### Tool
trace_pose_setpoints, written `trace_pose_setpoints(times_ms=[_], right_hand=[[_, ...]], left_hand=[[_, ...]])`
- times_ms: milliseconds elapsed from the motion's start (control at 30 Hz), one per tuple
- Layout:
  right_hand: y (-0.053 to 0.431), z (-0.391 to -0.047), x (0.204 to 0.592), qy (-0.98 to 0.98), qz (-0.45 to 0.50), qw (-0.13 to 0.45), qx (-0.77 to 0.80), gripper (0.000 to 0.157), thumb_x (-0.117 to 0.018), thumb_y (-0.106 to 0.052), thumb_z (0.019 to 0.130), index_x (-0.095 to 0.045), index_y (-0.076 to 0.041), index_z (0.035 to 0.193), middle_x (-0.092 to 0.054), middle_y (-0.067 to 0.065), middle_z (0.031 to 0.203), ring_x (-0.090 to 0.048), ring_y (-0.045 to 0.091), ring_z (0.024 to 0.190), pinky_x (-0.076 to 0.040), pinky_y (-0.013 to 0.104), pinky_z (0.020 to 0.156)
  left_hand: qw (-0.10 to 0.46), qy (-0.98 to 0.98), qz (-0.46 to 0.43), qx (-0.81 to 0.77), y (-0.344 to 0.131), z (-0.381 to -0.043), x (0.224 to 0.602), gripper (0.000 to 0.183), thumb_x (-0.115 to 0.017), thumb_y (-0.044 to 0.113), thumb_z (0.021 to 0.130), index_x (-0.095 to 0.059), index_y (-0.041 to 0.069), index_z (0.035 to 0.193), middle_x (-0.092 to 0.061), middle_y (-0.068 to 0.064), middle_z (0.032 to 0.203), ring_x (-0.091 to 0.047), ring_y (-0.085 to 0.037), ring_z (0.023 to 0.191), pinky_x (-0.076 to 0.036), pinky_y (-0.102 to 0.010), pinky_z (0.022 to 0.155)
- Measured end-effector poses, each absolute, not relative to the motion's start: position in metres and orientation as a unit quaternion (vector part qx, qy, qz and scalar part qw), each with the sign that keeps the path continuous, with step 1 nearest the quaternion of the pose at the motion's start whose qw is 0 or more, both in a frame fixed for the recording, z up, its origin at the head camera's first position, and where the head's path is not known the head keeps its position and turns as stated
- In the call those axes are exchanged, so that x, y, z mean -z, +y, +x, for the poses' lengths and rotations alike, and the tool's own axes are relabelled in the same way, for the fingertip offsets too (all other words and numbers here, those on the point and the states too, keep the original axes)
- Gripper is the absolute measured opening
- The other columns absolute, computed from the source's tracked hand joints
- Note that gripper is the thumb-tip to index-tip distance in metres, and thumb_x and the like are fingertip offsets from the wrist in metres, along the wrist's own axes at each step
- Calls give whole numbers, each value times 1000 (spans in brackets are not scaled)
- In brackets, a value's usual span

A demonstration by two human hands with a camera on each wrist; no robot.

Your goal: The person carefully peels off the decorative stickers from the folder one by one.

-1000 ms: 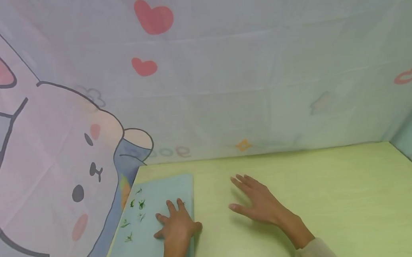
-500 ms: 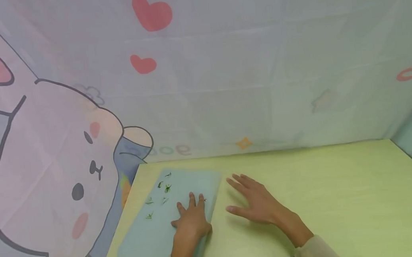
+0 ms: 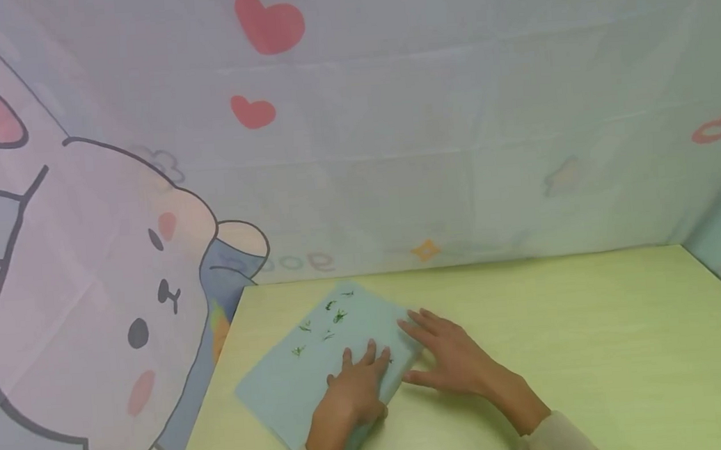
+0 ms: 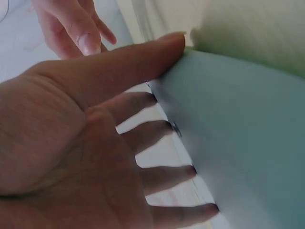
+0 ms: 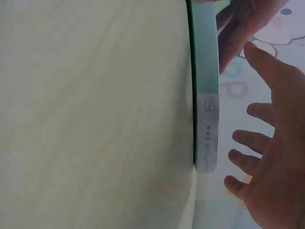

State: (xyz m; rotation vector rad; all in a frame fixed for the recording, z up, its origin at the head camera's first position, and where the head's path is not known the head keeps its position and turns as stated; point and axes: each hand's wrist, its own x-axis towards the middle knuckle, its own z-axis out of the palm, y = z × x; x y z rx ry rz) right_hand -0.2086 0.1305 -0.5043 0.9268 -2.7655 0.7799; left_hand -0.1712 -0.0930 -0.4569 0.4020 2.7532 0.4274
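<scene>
A pale blue-green file folder (image 3: 296, 386), with small green plant sprigs (image 3: 340, 316) on its cover, lies slantwise on the table. My left hand (image 3: 350, 393) presses on the cover with spread fingers, its thumb (image 4: 138, 57) at the spine side. In the right wrist view the spine (image 5: 206, 62) shows edge-on, with a pale label (image 5: 207, 138) at its end. My right hand (image 3: 454, 358) is open beside the folder's right corner; its fingertips overlap that corner in the head view. Nothing is gripped by it.
The yellow-green wood-grain table (image 3: 595, 348) extends to the right of both hands. Behind it hangs a pale cloth (image 3: 423, 137) printed with hearts, and a large rabbit picture (image 3: 109, 305) covers the left side.
My left hand has slid the folder rightward from the table's left edge and turned it clockwise, bringing its corner to my right hand. The right hand has barely moved.
</scene>
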Motion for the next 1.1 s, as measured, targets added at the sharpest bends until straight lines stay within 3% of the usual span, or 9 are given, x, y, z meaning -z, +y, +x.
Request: trace_pose_setpoints(times_ms=[200, 333, 500, 600, 700, 833, 1100], right_hand=[[132, -208, 504, -915, 322, 63, -234, 83, -76, -53, 95, -51, -2, 155, -44, 21, 163, -38, 45, 151, -37, 63, 116], [134, -208, 503, -923, 317, 50, -214, 79, -76, -47, 98, -54, 8, 149, -49, 26, 157, -45, 47, 146, -41, 60, 115], [136, -206, 502, -929, 303, 17, -211, 80, -73, -49, 99, -53, 12, 147, -50, 28, 156, -48, 46, 144, -42, 58, 115], [138, -205, 502, -931, 297, 5, -213, 79, -71, -52, 100, -55, 11, 146, -51, 27, 155, -49, 46, 143, -42, 58, 114], [139, -203, 503, -932, 293, -2, -212, 78, -70, -53, 100, -58, 10, 145, -51, 26, 155, -49, 45, 143, -42, 59, 113], [142, -199, 504, -936, 285, -12, -205, 79, -70, -55, 99, -58, 8, 145, -52, 25, 155, -49, 45, 143, -44, 61, 111], [146, -188, 498, -941, 275, -23, -198, 76, -71, -57, 98, -61, 1, 145, -55, 27, 152, -52, 46, 140, -46, 64, 107]], left_hand=[[165, 956, 183, -160, -87, -173, 461, 98, -88, 7, 80, -39, 10, 165, -32, -8, 172, -20, -49, 158, -29, -79, 112], [180, 950, 206, -150, -84, -175, 464, 102, -87, 6, 79, -35, 13, 167, -32, -4, 173, -21, -42, 160, -28, -76, 115], [195, 946, 214, -144, -85, -175, 465, 102, -86, 4, 81, -33, 17, 168, -30, 0, 174, -18, -38, 161, -24, -72, 119], [199, 943, 215, -156, -86, -174, 464, 101, -88, 11, 83, -33, 15, 168, -29, -2, 174, -17, -38, 161, -21, -72, 120], [195, 940, 217, -177, -90, -174, 461, 97, -87, 28, 89, -32, 13, 168, -26, -8, 175, -19, -42, 160, -23, -74, 118], [151, 949, 191, -199, -97, -176, 454, 88, -75, 45, 98, -33, 11, 167, -26, -18, 173, -23, -50, 157, -28, -76, 114], [45, 970, 106, -216, -109, -186, 440, 80, -70, 48, 101, -40, 9, 164, -36, -23, 167, -30, -54, 152, -34, -76, 110]])
